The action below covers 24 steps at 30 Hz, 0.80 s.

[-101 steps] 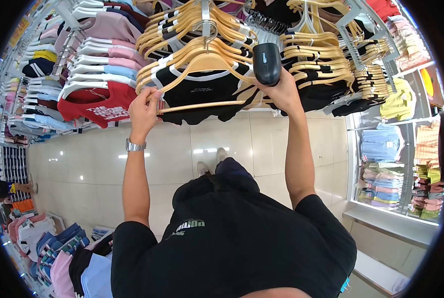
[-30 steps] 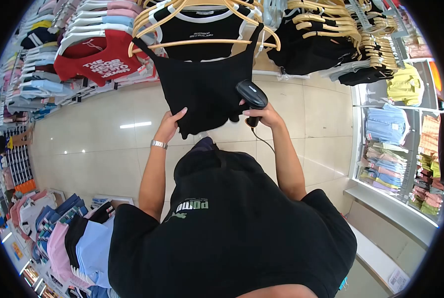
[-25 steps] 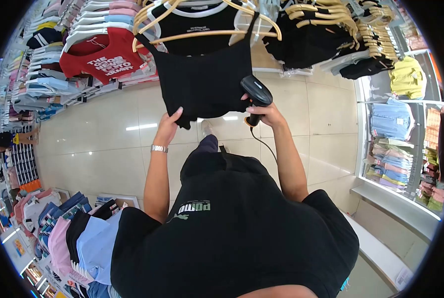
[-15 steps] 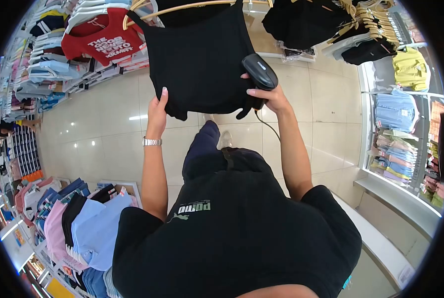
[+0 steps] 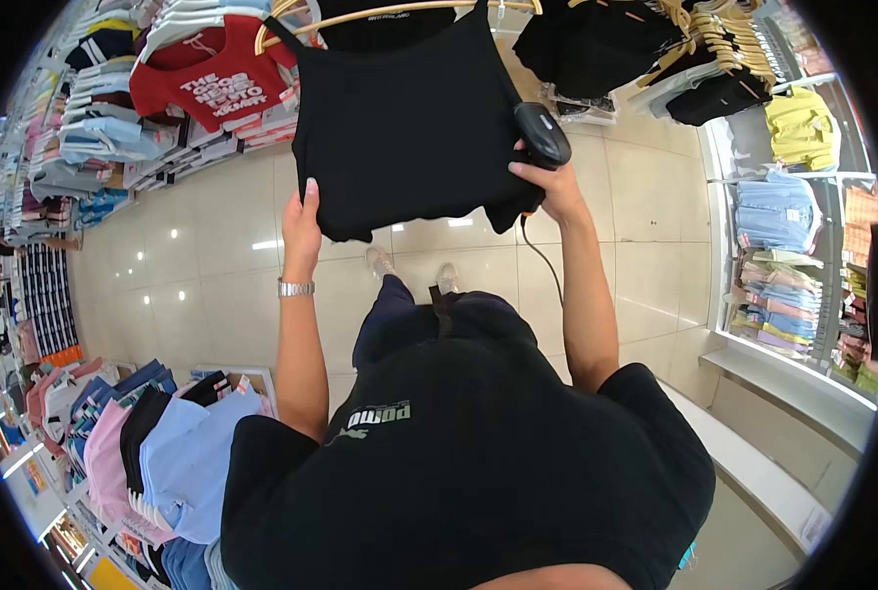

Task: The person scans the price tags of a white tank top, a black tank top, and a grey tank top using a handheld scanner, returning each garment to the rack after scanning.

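A black strappy camisole (image 5: 409,138) hangs from a wooden hanger (image 5: 390,14), spread out in front of me. At its lower left edge, my left hand (image 5: 302,231) pinches the fabric with the thumb on top. My right hand (image 5: 560,189) grips a black handheld barcode scanner (image 5: 542,136) beside the lower right edge, with the thumb lying over the cloth. The fingers behind the fabric are hidden. From the scanner a thin cable (image 5: 552,264) runs down along my right forearm.
A red printed top (image 5: 213,79) hangs on the rack at the upper left. Black clothes (image 5: 601,44) hang at the upper right. Folded shirts (image 5: 778,300) fill a wall shelf on the right. A light blue garment (image 5: 198,457) lies on a display at the lower left.
The camisole's hem is spread wider and flatter. My right hand with the scanner has shifted slightly right, and my left hand slightly left and down. My feet now stand side by side.
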{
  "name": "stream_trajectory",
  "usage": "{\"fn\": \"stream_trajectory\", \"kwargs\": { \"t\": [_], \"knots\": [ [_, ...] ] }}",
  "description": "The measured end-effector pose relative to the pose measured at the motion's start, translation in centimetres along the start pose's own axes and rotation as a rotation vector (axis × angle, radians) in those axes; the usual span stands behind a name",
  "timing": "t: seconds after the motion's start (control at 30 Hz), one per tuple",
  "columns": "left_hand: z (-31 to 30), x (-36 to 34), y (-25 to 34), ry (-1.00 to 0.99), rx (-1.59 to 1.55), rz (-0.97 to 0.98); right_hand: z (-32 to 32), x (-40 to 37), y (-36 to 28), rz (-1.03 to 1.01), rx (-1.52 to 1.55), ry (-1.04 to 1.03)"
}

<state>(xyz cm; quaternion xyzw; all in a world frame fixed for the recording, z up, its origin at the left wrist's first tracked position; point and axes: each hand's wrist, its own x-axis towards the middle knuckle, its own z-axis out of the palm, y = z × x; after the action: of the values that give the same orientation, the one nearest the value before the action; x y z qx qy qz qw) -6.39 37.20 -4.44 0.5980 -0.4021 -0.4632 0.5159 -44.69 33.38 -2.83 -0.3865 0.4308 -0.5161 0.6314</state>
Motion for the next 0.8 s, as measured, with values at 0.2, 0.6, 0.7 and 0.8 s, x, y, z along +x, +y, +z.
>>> {"fn": "stream_trajectory", "kwargs": {
  "t": [0.2, 0.6, 0.7, 0.8],
  "knots": [
    [-2.3, 0.1, -1.1, -0.091, 0.026, -0.177, 0.1, -0.5, -0.7, 0.049, -0.01, 0.018],
    [-0.8, -4.3, -5.4, -0.537, -0.095, -0.365, -0.9, -3.1, 2.6, 0.215, -0.084, -0.438],
    [-0.5, -5.6, -5.8, -0.49, -0.335, -0.428, -0.7, -3.8, 3.2, 0.254, -0.018, -0.4],
    [-0.5, -6.3, -5.5, -0.424, -0.444, -0.439, -0.8, -4.0, 4.2, 0.254, 0.064, -0.307]
  ]
}}
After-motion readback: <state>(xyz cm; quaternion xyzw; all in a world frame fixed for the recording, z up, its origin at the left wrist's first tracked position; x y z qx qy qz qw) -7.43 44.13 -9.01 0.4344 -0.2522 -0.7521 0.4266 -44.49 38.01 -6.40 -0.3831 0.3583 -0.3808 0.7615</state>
